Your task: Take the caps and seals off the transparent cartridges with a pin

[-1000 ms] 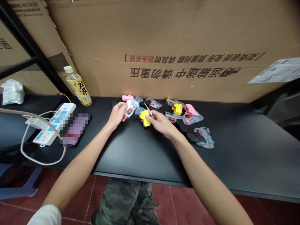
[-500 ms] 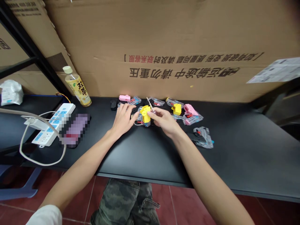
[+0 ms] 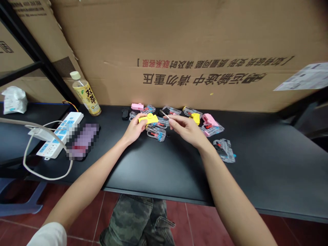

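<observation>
My left hand [image 3: 133,131] is closed on a small yellow plastic casing [image 3: 148,119] with a round raised part. Between the fingertips of my right hand [image 3: 185,129] is a thin metal rod [image 3: 165,115], which looks like a small screwdriver; its grip is mostly hidden. The rod points left and is apart from the yellow casing. Below the casing, clear plastic pieces [image 3: 156,133] with red and blue parts lie on the black table [image 3: 159,167]. Another yellow casing [image 3: 195,119] and a pink one [image 3: 209,119] lie beyond my right hand.
A pink piece [image 3: 137,106] and a black piece [image 3: 125,114] lie at the back. Farther right is another clear plastic piece [image 3: 224,150]. On the left stand a drink bottle [image 3: 87,94], a power strip [image 3: 60,135] and a phone [image 3: 83,141]. Cardboard [image 3: 179,41] rises behind.
The yellow casing has moved left with my left hand and turned sideways. My right hand has let go of it and drawn right, with the rod tilted lower.
</observation>
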The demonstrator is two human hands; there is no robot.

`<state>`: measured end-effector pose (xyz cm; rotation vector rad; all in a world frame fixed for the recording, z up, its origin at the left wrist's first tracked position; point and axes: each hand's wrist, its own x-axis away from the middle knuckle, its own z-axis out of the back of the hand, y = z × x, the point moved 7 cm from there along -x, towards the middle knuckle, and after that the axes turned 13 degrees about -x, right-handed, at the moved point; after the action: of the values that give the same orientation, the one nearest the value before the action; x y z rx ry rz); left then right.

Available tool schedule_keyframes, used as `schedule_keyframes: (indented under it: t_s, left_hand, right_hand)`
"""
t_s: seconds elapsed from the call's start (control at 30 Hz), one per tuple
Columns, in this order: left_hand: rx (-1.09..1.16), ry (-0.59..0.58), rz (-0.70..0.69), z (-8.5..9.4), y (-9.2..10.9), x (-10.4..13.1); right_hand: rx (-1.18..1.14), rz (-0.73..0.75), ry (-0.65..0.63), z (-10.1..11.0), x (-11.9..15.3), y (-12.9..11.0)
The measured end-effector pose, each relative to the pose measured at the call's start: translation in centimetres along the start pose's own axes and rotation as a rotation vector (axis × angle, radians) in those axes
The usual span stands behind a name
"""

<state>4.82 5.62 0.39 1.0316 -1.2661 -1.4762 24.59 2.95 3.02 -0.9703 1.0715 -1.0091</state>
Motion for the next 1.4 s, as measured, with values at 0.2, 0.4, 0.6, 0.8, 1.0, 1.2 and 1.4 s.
schedule_keyframes:
  t_s: [0.2,0.4,0.6,0.8,1.0,1.2,1.4]
  left_hand:
    - [-0.016,0.017,0.038,0.2,0.1,0.3]
    - [-0.099,0.066,0.078,0.5,0.1,0.5]
    - [-0.036,0.109,0.190,0.7,-0.6,0.6]
    - [-0.004,0.134,0.240,0.6,-1.3,0.6]
    - [-0.116,0.156,0.208,0.9,-2.6,0.1]
    - [-0.296,0.261,0.121,1.7,-2.8,0.1]
    - [-0.224,0.175,0.169,1.0,-2.4,0.2]
  right_hand:
    - [0.186,0.041,-0.225,-1.2,0.6,-0.6]
    - [0.179,-0.001,-0.255,-1.2,0.7,-0.4]
    - [0.175,0.083,-0.293,-1.5,0.8,-1.1]
    - [0.243,0.149,-0.349,-2.1,0.8,-1.5]
    - [0.417,0.207,-0.343,-2.5,1.1,-1.2]
    - [0.542,0.219,-0.288,-3.0,1.3,-1.2]
    - [0.482,0.190,-0.359,-3.5,1.5,-1.2]
